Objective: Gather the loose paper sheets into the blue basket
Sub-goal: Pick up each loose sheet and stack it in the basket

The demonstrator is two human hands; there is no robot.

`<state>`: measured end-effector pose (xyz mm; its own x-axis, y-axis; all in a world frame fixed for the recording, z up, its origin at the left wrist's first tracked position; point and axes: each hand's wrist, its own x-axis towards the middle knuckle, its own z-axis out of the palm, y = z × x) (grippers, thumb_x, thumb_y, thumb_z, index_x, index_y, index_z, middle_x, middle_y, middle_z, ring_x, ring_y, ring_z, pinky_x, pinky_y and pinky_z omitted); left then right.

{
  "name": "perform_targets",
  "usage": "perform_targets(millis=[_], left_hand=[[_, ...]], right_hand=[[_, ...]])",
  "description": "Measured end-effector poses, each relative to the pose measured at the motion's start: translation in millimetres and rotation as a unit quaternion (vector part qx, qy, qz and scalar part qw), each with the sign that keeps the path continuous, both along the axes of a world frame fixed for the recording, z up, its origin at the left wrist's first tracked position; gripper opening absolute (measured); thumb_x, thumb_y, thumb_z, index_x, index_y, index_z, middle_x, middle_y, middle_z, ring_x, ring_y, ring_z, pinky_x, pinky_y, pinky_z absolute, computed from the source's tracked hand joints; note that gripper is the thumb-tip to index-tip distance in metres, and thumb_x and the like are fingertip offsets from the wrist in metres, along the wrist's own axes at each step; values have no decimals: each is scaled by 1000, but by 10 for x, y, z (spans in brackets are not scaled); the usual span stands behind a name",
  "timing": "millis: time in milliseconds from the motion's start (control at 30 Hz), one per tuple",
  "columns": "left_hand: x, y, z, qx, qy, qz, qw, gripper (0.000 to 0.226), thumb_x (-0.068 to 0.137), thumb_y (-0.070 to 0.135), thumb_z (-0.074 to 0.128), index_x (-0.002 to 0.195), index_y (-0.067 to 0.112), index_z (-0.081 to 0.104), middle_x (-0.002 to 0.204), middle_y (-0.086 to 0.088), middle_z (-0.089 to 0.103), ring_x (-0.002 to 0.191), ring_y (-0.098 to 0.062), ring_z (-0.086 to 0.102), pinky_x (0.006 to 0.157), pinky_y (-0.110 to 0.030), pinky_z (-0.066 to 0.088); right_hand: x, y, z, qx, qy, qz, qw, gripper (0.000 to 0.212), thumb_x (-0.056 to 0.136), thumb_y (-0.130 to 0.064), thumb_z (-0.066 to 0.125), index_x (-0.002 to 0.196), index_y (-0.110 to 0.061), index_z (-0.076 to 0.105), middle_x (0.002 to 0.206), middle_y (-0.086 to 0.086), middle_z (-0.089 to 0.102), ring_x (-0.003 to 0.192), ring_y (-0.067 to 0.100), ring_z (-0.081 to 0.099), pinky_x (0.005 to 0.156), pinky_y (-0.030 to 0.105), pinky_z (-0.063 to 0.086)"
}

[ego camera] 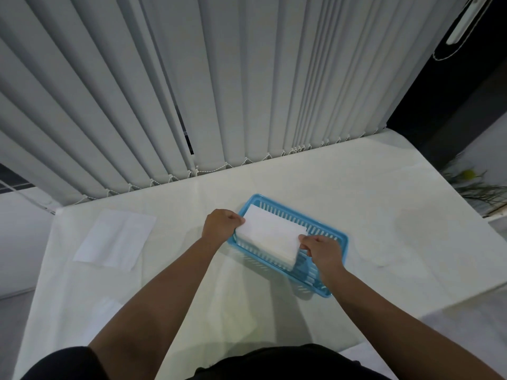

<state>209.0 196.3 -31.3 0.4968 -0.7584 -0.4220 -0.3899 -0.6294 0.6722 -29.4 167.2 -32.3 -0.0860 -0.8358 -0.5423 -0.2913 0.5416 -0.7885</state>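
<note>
A blue slotted basket (326, 231) lies at an angle on the white table, right of centre. Over it I hold a folded stack of white paper (270, 235). My left hand (220, 224) grips the stack's left end and my right hand (321, 249) pinches its right end, just above the basket's inside. Another white paper sheet (115, 238) lies flat on the table at the left. A smaller, fainter sheet (109, 304) lies nearer to me on the left.
The white table (384, 215) runs back to grey vertical blinds (192, 91) at its far edge. A plant (474, 185) stands past the table's right edge. Dark wall shows at the upper right.
</note>
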Motion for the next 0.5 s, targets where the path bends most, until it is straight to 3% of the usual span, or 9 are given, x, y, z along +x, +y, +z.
perform_targets(millis=[300,500], left_hand=[[18,-31,-61,15,-48,-32,998,25,87,33,60,95,15,76,95,0,73,81,-16,60,71,-26,45],[7,-46,-65,21,-68,-51,996,30,91,35,54,94,13,75,94,-3,72,79,-18,59,69,-27,42]], right_hand=[[-3,0,-45,-1,28,11,1000,17,83,-24,72,81,-7,66,76,3,63,71,17,55,62,28,45],[-37,50,-115,-16,56,25,998,20,87,-26,66,76,-9,64,82,9,67,73,20,57,66,32,45]])
